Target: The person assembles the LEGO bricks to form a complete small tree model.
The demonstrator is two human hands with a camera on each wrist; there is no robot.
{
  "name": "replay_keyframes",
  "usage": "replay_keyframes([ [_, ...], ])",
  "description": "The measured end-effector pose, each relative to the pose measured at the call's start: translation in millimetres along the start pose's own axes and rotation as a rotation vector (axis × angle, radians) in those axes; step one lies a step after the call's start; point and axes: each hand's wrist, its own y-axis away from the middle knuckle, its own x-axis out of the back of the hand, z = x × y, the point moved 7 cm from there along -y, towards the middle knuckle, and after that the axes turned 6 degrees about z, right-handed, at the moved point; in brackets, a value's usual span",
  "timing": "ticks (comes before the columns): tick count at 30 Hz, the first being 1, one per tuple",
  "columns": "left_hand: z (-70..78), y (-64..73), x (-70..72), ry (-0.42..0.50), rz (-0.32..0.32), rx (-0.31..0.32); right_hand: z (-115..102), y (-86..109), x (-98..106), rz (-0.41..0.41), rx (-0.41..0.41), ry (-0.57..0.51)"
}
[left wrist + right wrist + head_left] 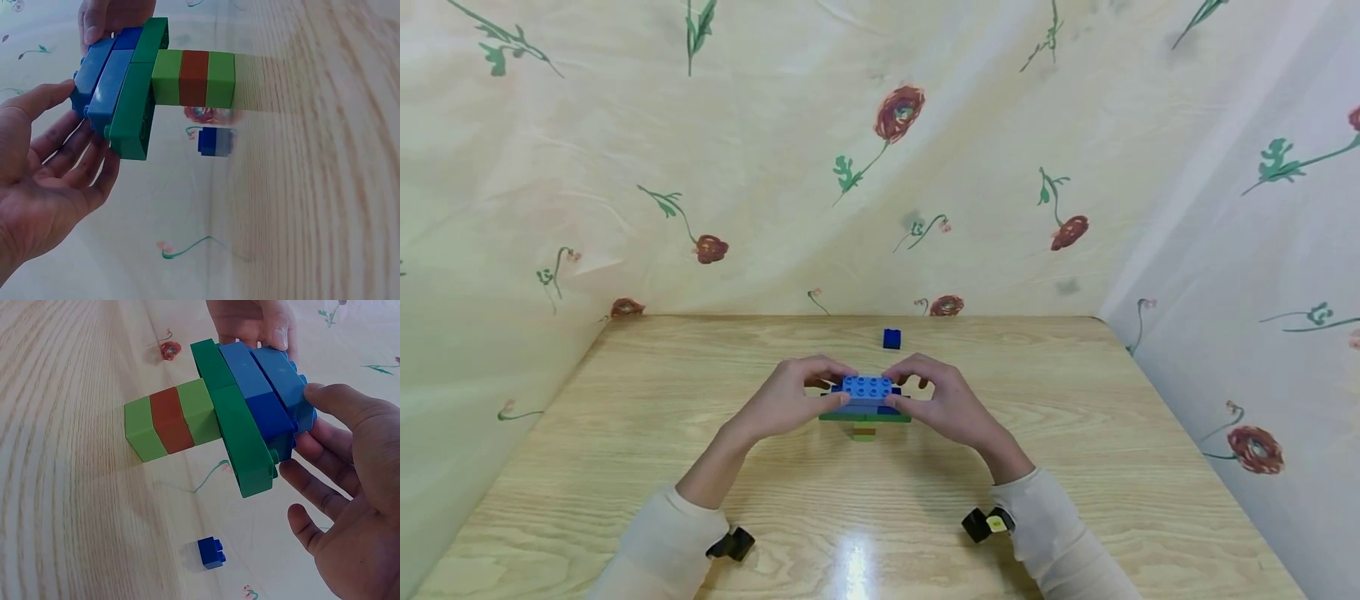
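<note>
A light blue brick [867, 392] tops a stack of toy building bricks in the middle of the table. My left hand [793, 398] grips its left end between thumb and fingers, and my right hand [943, 404] pinches its right end. Below it, a layer pairs a blue brick [114, 78] with a dark blue one [271, 415]. Under these, two green bricks [240, 434] lie end to end, jutting out past a narrow column. That column has a brown brick [194, 78] between two light green bricks [220, 80] and stands upright on the table.
Behind the stack, a small dark blue brick [892, 339] stands alone near the far edge of the wooden table [647, 417]. A flower-patterned cloth [775, 167] hangs behind the table and along its sides. Black devices [977, 525] sit at both wrists.
</note>
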Motion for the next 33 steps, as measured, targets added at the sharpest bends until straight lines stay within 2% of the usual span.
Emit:
replay_keyframes([
  [17, -4.1, 0.1, -2.2, 0.017, 0.005, 0.043, 1.9, -0.8, -1.7, -0.009, -0.008, -0.011],
  [25, -4.7, 2.6, -1.1, 0.062, 0.009, 0.047, -5.4, -2.4, -1.9, -0.028, 0.037, 0.022],
  [33, -7.0, 1.3, -5.1, 0.07, 0.0, 0.033, -7.7, 0.7, -1.4, -0.007, 0.076, 0.057],
])
